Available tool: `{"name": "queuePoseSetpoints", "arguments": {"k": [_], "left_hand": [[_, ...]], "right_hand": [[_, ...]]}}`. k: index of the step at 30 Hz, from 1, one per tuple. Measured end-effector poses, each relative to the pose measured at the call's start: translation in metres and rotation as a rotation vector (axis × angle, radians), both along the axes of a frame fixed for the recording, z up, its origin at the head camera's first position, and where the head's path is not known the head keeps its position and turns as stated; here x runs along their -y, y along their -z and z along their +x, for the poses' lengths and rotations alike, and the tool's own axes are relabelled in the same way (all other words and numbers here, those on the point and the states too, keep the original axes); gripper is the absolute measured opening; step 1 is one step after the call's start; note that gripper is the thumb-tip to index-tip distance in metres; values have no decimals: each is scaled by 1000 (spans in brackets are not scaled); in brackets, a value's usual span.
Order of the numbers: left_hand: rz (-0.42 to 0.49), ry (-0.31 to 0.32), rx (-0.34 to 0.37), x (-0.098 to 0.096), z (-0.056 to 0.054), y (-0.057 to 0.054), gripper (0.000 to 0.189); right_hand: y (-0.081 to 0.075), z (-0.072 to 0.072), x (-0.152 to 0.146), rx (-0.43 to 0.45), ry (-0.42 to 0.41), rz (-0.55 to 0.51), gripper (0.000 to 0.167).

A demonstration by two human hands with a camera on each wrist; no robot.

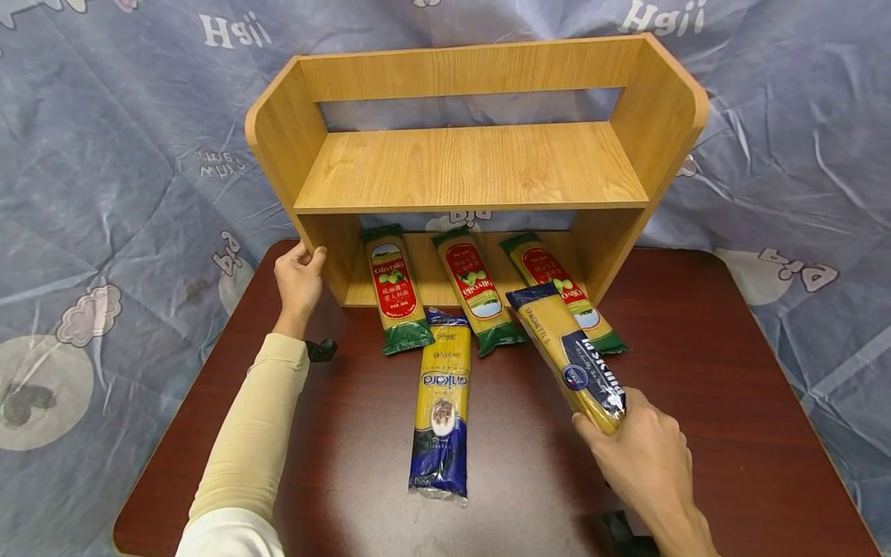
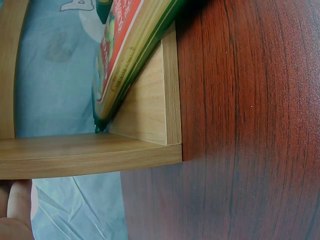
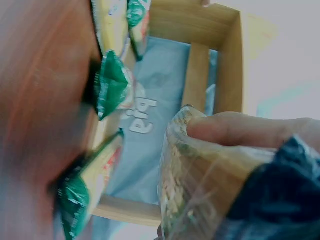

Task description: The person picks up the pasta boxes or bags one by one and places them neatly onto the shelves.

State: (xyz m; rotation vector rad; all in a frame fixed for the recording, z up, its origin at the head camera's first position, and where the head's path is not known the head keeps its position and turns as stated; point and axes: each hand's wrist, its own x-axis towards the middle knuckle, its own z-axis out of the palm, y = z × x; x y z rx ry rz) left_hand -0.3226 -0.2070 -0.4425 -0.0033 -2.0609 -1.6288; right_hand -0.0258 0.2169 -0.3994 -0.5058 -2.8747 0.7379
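My right hand grips the near end of a yellow and dark-blue spaghetti pack. It is held at a slant, overlapping the rightmost green-ended pack in the head view. My left hand touches the outer left side of a wooden shelf. In the left wrist view its fingers meet that side panel. Three red-labelled, green-ended pasta packs, left, middle and right, lean in the lower compartment, their near ends jutting past its front. A yellow and blue pasta pack lies before them.
The shelf stands at the back of a dark red-brown table, against a patterned blue-grey cloth. Its upper board runs between two side panels. The table's rounded edges show at left and right.
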Motion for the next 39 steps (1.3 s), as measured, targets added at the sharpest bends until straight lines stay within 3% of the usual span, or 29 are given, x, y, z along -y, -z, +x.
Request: {"name": "queuePoseSetpoints", "arguments": {"k": [10,21,28,34,39], "left_hand": [[-13,-7,10,0,-1,1,23],[4,10,25,1,-1,2,25],[16,14,14,1,0,1,23],[30,35,20,0,-1,0,25],[20,11,28,0,-2,1,24]], "right_hand": [[-30,1,-3,-156,25,18,66],[-64,-13,-11,-266,70,40,64],[-88,-34,-19,-384,62,41,56],[-108,-56,-28,-391,52,47,56],[-122,-79,-31,-370,33,55,51]]}}
